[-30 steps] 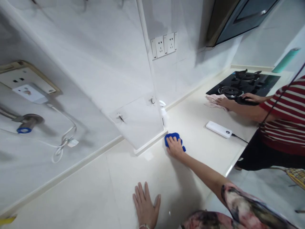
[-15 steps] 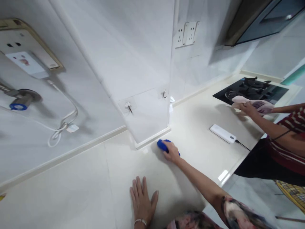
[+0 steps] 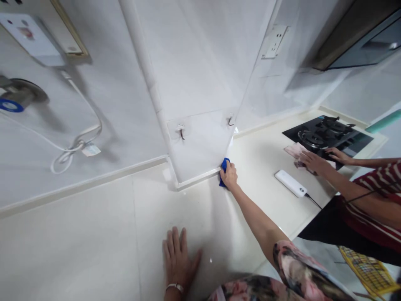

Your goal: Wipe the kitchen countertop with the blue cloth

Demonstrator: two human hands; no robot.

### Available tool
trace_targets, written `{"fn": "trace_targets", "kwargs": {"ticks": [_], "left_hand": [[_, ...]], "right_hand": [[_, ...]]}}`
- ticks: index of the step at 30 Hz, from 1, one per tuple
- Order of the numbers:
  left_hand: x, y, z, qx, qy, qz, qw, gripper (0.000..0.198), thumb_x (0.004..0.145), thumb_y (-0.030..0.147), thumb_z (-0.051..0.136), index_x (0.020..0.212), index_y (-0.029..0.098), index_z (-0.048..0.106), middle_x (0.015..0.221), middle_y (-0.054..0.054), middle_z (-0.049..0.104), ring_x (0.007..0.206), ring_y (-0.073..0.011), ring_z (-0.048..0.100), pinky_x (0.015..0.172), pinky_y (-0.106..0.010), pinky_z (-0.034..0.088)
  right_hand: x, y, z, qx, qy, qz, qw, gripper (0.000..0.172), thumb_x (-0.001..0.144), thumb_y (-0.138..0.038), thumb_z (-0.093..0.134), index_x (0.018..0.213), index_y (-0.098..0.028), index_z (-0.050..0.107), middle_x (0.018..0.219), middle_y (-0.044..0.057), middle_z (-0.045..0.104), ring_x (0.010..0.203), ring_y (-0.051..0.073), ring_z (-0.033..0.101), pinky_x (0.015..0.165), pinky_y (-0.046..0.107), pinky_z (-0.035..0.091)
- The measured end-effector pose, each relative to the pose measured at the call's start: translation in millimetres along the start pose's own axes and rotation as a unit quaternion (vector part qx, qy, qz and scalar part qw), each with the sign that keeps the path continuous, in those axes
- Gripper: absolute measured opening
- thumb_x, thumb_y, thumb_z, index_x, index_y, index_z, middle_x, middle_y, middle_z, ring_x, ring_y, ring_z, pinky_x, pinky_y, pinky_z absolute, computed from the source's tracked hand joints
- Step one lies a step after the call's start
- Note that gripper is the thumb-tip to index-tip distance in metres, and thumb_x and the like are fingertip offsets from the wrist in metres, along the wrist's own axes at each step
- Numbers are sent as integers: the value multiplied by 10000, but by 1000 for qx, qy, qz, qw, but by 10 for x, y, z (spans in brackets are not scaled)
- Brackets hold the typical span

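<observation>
My right hand (image 3: 230, 176) grips a blue cloth (image 3: 223, 166) and presses it against the corner where the wall pillar (image 3: 197, 144) meets the countertop (image 3: 103, 242). Part of the cloth is hidden under my fingers. My left hand (image 3: 178, 259) lies flat on the pale countertop with its fingers outstretched, holding nothing. A bracelet circles the left wrist. Two small hooks (image 3: 181, 133) on clear pads are stuck to the pillar above the cloth.
Another person's hands (image 3: 316, 163) press a pinkish cloth (image 3: 297, 149) beside the black gas hob (image 3: 326, 131). A white power bank (image 3: 290, 183) with a black cable lies on the counter between us. A looped white cord (image 3: 67, 156) hangs at the left wall.
My right hand has moved the blue cloth forward to the pillar's corner. The other person has brought the pinkish cloth down to the counter by the hob. My view has shifted.
</observation>
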State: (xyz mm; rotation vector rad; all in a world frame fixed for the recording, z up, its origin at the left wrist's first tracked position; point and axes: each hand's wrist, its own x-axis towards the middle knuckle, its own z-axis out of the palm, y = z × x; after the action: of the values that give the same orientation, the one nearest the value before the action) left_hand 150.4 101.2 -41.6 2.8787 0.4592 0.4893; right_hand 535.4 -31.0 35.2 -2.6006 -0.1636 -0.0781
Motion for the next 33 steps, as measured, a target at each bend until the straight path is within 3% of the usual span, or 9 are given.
{"fn": "trace_targets", "kwargs": {"ticks": [7,12,18,21,27,30,33], "left_hand": [[-6,36,25,-1,6,1,1000,846,964,642,538,1600,87,495,1741,-261,297,1646,-436,151,1298,-689,184],[-10,82,4,-11,-13,-17,1000,839,953,627,537,1605,101,495,1750,-245,285,1642,-438,168,1304,-684,167],[-22,149,4,-4,-12,-25,1000,859,916,629,608,1595,111,514,1739,-243,313,1631,-443,215,1317,-663,138],[-26,159,22,9,1,-22,1000,867,888,613,657,1578,103,532,1728,-259,326,1621,-454,239,1317,-658,132],[-43,130,100,40,39,-2,998,881,845,607,703,1551,98,564,1698,-272,379,1602,-475,266,1305,-665,129],[-30,109,138,36,35,-13,999,856,863,607,681,1553,114,565,1694,-250,400,1606,-454,269,1310,-658,136],[11,103,140,15,14,-24,999,829,876,639,655,1498,91,619,1652,-261,461,1585,-455,318,1309,-668,161]], "right_hand": [[-282,-133,96,-40,48,-12,998,688,956,-221,471,1619,-104,330,1414,246,478,1204,357,516,922,483,574],[-716,-432,277,-104,-43,-118,987,751,950,-221,528,1655,-110,293,1451,264,441,1239,374,494,914,470,587],[-1239,-921,706,-34,-64,-225,972,819,930,-227,512,1673,-83,201,1349,257,502,1204,368,488,862,463,611],[-1440,-1142,802,-30,-120,-306,944,837,927,-226,528,1687,-124,193,1423,248,471,1228,357,476,886,458,615],[-1521,-1422,650,-81,-208,-357,907,811,896,-206,610,1657,-151,336,1555,235,407,1291,339,475,909,432,615],[-1526,-1383,521,-76,-246,-380,888,784,909,-236,631,1653,-225,383,1549,190,449,1309,323,500,944,440,606],[-1641,-1229,450,-29,-307,-436,845,764,902,-323,704,1621,-272,450,1514,141,532,1331,312,528,1023,472,582]]}}
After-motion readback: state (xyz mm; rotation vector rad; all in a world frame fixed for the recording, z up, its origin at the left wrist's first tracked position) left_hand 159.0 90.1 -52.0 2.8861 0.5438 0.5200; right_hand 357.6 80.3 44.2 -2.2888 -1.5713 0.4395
